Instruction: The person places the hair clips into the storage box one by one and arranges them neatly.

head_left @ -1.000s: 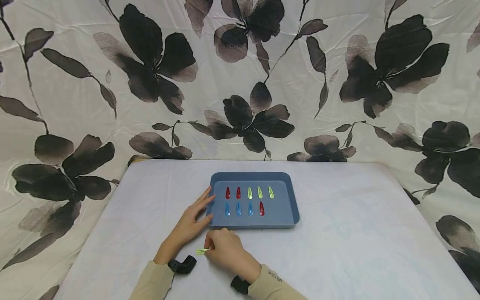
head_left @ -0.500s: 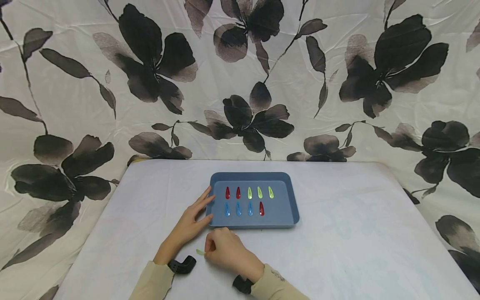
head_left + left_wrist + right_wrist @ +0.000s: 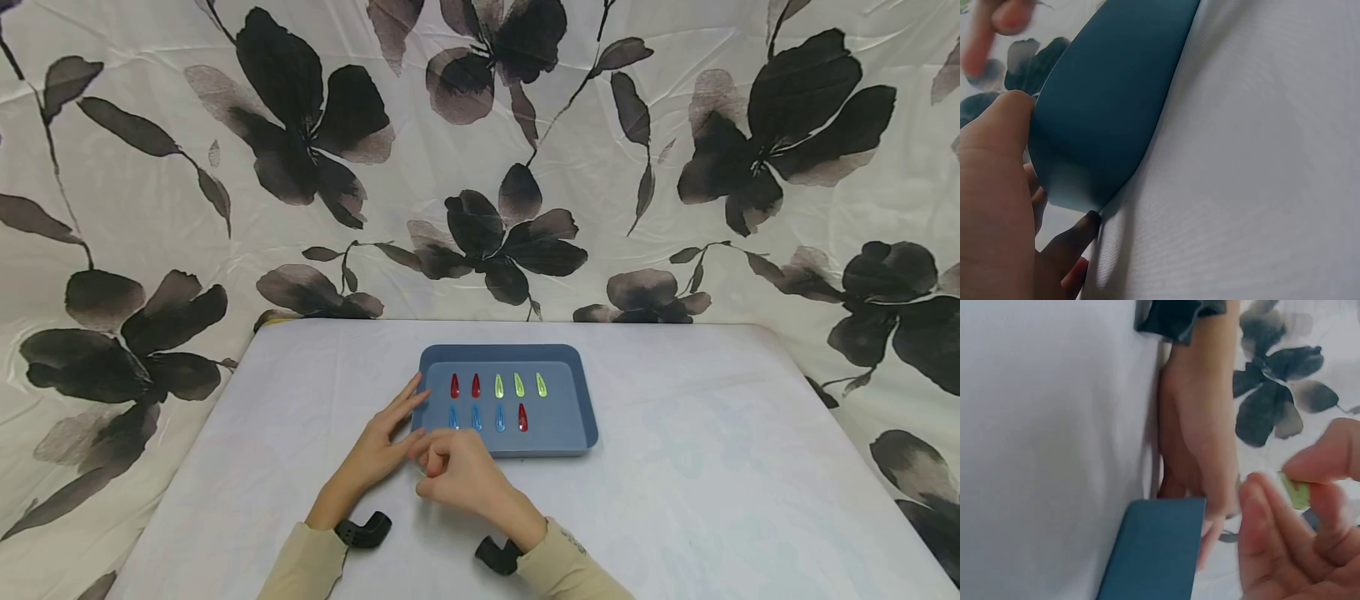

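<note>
The blue-grey tray (image 3: 577, 417) holds two rows of snap hair clips. In the far row lie two red clips (image 3: 476, 386) and three yellow-green clips (image 3: 519, 385); in the near row, three blue clips (image 3: 500, 417) and one red clip (image 3: 522, 417). My left hand (image 3: 378, 446) rests against the tray's left side, fingers stretched along it and thumb at the near-left corner. Over the tray's near-left edge is my right hand (image 3: 465, 475), covering the lower tips of some blue clips. The right wrist view shows it pinching a yellow-green hair clip (image 3: 1298, 494) between thumb and finger.
A white cloth covers the table (image 3: 712, 467) around the tray. Behind it hangs a floral curtain (image 3: 510, 150). Dark wrist bands sit on the left wrist (image 3: 363, 530) and the right wrist (image 3: 498, 555). Both hands are close together at the tray's near-left corner.
My right hand has moved from the table in front of the tray up to its near-left edge, carrying the yellow-green hair clip. The left hand and tray stay put.
</note>
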`<state>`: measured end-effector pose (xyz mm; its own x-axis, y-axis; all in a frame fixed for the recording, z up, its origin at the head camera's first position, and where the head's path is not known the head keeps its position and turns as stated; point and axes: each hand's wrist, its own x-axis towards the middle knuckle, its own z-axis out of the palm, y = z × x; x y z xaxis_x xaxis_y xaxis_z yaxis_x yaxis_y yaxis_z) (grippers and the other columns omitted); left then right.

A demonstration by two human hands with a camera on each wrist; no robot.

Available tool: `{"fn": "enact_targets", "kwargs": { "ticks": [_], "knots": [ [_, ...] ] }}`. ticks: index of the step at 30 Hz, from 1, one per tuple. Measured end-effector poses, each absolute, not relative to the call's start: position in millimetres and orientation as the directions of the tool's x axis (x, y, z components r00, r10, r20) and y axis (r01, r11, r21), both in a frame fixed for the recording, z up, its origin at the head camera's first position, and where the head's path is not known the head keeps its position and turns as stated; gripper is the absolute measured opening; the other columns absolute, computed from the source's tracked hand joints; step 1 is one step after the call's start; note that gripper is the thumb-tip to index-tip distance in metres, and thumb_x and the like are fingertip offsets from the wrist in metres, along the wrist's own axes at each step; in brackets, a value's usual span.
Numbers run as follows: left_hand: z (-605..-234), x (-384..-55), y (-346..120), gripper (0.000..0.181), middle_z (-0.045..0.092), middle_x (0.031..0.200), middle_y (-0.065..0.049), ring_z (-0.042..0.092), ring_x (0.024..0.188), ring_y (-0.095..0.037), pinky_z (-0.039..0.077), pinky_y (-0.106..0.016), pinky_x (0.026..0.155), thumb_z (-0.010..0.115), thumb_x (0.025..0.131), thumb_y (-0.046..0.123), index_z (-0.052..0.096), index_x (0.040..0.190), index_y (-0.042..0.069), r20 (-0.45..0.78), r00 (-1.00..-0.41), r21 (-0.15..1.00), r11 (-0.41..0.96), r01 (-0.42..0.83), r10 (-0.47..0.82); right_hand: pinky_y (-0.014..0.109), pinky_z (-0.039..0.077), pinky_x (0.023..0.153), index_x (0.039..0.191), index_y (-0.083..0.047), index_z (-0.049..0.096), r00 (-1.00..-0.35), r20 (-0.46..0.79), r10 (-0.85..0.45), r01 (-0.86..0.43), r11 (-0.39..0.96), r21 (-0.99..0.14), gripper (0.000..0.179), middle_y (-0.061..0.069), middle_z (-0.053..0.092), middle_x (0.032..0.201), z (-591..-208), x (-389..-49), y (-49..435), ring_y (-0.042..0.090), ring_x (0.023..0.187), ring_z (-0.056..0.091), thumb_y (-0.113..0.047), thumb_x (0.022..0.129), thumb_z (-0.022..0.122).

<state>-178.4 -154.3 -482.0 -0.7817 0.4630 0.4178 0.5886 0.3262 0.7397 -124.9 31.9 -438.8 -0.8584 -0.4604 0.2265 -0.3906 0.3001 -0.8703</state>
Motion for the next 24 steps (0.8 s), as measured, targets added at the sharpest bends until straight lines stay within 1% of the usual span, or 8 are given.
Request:
{"fn": "enact_targets", "kwargs": {
  "ticks": [1, 5, 10, 12, 15, 19, 22, 24],
  "knots": [
    [-481.8, -178.3, -154.4, 0.055, 0.03, 0.154, -0.031, 0.03, 0.14, -0.049, 0.023, -0.013, 0.11, 0.066, 0.089, -0.006, 0.049, 0.14, -0.008, 0.417, -0.782, 0.74, 0.326, 0.588, 0.463, 0.018, 0.05, 0.07, 0.053, -0.01, 0.048, -0.852, 0.249, -0.46, -0.402, 0.271, -0.875, 0.036, 0.012, 0.072, 0.093, -438.1, -125.5, 32.9, 0.014, 0.088, 0.066, 0.009, 0.07, 0.072],
    [-481.0, -178.2, -154.4, 0.055, 0.03, 0.154, -0.031, 0.03, 0.14, -0.049, 0.022, -0.014, 0.11, 0.066, 0.088, -0.007, 0.049, 0.141, -0.008, 0.414, -0.784, 0.746, 0.321, 0.583, 0.463, 0.018, 0.051, 0.065, 0.056, -0.008, 0.05, -0.84, 0.298, -0.453, -0.425, 0.21, -0.88, 0.034, 0.012, 0.072, 0.084, -436.2, -129.0, 37.7, 0.006, 0.078, 0.065, 0.014, 0.072, 0.07],
    [-481.3, -178.7, -154.3, 0.056, 0.031, 0.154, -0.031, 0.031, 0.14, -0.049, 0.022, -0.014, 0.111, 0.066, 0.087, -0.008, 0.049, 0.141, -0.008, 0.416, -0.784, 0.747, 0.319, 0.584, 0.462, 0.018, 0.05, 0.06, 0.066, -0.005, 0.064, -0.86, 0.255, -0.441, -0.384, 0.233, -0.893, 0.02, 0.005, 0.072, 0.079, -432.0, -134.5, 48.8, 0.003, 0.067, 0.06, 0.011, 0.075, 0.071],
    [-481.5, -179.0, -154.1, 0.056, 0.031, 0.154, -0.031, 0.031, 0.14, -0.049, 0.022, -0.014, 0.111, 0.067, 0.087, -0.008, 0.049, 0.14, -0.008, 0.417, -0.784, 0.747, 0.318, 0.584, 0.46, 0.019, 0.049, 0.059, 0.072, -0.003, 0.068, -0.866, 0.246, -0.435, -0.375, 0.241, -0.895, 0.014, 0.006, 0.07, 0.078, -427.9, -136.1, 54.4, 0.004, 0.064, 0.057, 0.01, 0.077, 0.071],
    [-481.5, -179.2, -153.8, 0.056, 0.031, 0.154, -0.031, 0.031, 0.14, -0.048, 0.022, -0.014, 0.111, 0.067, 0.087, -0.007, 0.05, 0.141, -0.007, 0.413, -0.786, 0.747, 0.322, 0.581, 0.46, 0.022, 0.049, 0.058, 0.073, 0.001, 0.067, -0.867, 0.267, -0.421, -0.388, 0.231, -0.892, 0.012, 0.013, 0.069, 0.083, -414.8, -135.8, 63.0, 0.007, 0.063, 0.055, 0.012, 0.077, 0.069],
    [-479.7, -178.5, -153.4, 0.056, 0.031, 0.154, -0.031, 0.031, 0.141, -0.047, 0.025, -0.015, 0.11, 0.066, 0.087, -0.007, 0.05, 0.141, -0.006, 0.394, -0.796, 0.75, 0.34, 0.568, 0.46, 0.022, 0.045, 0.056, 0.064, 0.002, 0.061, -0.866, 0.301, -0.4, -0.404, 0.203, -0.892, 0.019, 0.021, 0.069, 0.1, -405.2, -138.2, 74.8, 0.009, 0.059, 0.052, 0.017, 0.075, 0.065],
    [-478.3, -178.0, -153.3, 0.056, 0.03, 0.155, -0.029, 0.031, 0.141, -0.046, 0.027, -0.016, 0.109, 0.066, 0.088, -0.006, 0.05, 0.142, -0.005, 0.371, -0.806, 0.755, 0.355, 0.551, 0.461, 0.021, 0.041, 0.053, 0.062, 0.0, 0.06, -0.872, 0.291, -0.395, -0.381, 0.17, -0.909, 0.021, 0.02, 0.071, 0.107, -413.9, -145.2, 83.4, 0.009, 0.056, 0.049, 0.017, 0.074, 0.064],
    [-479.2, -178.4, -153.3, 0.056, 0.03, 0.155, -0.028, 0.03, 0.141, -0.046, 0.027, -0.017, 0.109, 0.066, 0.088, -0.006, 0.049, 0.142, -0.006, 0.359, -0.812, 0.76, 0.361, 0.54, 0.46, 0.02, 0.039, 0.053, 0.064, -0.001, 0.06, -0.877, 0.273, -0.396, -0.354, 0.147, -0.924, 0.021, 0.019, 0.071, 0.106, -420.9, -150.2, 88.8, 0.008, 0.056, 0.05, 0.016, 0.075, 0.063]
  ]
}}
